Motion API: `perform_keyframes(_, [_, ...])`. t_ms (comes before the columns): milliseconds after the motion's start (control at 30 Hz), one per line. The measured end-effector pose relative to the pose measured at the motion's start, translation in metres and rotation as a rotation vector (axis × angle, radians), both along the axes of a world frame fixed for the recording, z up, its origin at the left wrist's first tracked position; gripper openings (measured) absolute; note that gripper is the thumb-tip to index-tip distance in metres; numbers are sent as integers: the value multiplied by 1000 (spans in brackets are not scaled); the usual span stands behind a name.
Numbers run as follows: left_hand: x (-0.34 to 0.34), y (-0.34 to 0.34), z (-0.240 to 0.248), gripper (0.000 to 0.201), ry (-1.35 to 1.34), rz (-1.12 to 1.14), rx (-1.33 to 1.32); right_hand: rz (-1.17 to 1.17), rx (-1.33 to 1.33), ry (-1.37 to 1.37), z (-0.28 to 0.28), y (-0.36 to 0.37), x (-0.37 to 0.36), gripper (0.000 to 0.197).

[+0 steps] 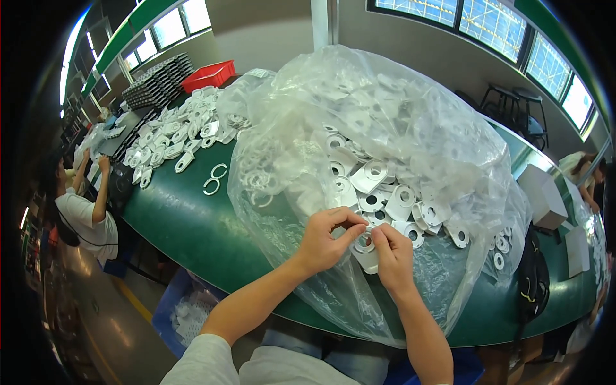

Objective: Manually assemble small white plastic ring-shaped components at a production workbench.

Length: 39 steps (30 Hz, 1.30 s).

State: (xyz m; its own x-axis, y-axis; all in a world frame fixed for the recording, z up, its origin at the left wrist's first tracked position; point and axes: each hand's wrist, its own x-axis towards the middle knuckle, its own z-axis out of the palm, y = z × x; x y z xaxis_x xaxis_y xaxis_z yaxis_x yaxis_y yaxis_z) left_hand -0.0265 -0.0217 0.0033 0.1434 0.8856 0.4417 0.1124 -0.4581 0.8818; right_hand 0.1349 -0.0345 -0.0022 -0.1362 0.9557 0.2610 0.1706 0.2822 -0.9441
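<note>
Behind the long green table (192, 212), a grey wall (398, 51) rises to dark-framed windows (491, 25), with dark stools (529, 112) below them at the right. One co-worker (86, 215) works at the table's far left end; another person (581, 173) leans in at the far right. The tabletop curves across most of the view, and its largest container is a big clear plastic bag (298, 144), slumped and crumpled, its near side spread toward the table's front edge. Flat white parts (401, 202) with round holes are heaped in it, some seen plainly, others blurred behind the film. Smaller than the bag, a blue bin (165, 324) sits below the front edge, with whitish pieces (191, 316) in it too jumbled to make out. A stack of dark trays (157, 83) stands at the back left, beside a red bin (208, 76) whose contents are hidden. In front of these spreads a loose heap of similar white pieces (173, 131), and at the right stands a white box (542, 196). Two thin white rings (206, 186) lie alone on the green surface, between heap and bag. At the bag's near side, a white plate (369, 262) with a round opening is between the left hand (330, 240) and the right hand (393, 256), both pinching its upper part with thumb and forefinger, fingertips nearly meeting.
</note>
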Motion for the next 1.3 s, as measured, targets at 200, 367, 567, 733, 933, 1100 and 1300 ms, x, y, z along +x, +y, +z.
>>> perform_keyframes(200, [8, -1, 7, 19, 92, -51, 31, -40, -91, 92, -5, 4, 2, 28])
perform_keyframes(367, [2, 4, -6, 21, -67, -108, -180, 57, -119, 144, -10, 4, 3, 27])
perform_keyframes(567, [1, 2, -4, 16, -147, -147, -328, 9, -49, 81, -7, 4, 2, 19])
perform_keyframes(733, [2, 1, -5, 14, -32, -111, -278, -52, 31, -79, 1, -1, 2, 15])
perform_keyframes(933, [3, -2, 3, 12, 116, -19, -109, -100, 64, -112, 6, -3, -3, 15])
perform_keyframes(1100, [0, -1, 5, 11, 187, -42, -46, -86, 46, -143, 7, -5, -3, 15])
perform_keyframes(1300, [1, 9, -17, 21, -240, -121, -377, 100, -196, 93, -10, 6, 5, 21])
